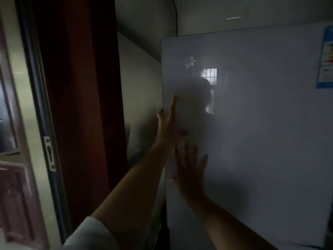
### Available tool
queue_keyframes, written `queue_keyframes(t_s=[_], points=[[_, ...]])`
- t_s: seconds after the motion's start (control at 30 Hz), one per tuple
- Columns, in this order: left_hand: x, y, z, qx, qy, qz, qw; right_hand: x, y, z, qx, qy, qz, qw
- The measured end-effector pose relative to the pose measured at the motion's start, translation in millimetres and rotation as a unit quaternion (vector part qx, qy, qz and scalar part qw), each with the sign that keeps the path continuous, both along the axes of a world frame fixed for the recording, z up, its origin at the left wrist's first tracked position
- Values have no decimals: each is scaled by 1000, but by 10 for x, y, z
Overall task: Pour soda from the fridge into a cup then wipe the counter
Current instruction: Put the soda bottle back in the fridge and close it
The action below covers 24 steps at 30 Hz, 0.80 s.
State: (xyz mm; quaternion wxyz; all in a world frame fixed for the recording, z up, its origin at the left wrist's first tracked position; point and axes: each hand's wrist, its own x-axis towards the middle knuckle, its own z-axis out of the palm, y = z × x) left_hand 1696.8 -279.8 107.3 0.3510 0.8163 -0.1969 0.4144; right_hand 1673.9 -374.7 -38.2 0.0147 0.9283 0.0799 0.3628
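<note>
At the white fridge (261, 141) in a dim room, two hands press on its glossy door.
Left hand (169, 127) lies flat by the door's left edge, fingers straight; right hand (191, 170) just below it, fingers spread wide, holding nothing. One blue-edged label (326, 56) sits top right, its writing too blurred to read. One dark red door frame (81, 105) stands left of the fridge.
</note>
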Motion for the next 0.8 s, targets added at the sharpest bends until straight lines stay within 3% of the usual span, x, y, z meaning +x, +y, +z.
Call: queue_keyframes(t_s=[0.37, 0.8], points=[[608, 70, -53, -4, 4, -34, 999, 328, -203, -14, -53, -8, -5, 999], [304, -1, 35, -30, 70, -44, 996, 197, -175, 126, -58, -3, -34, 998]])
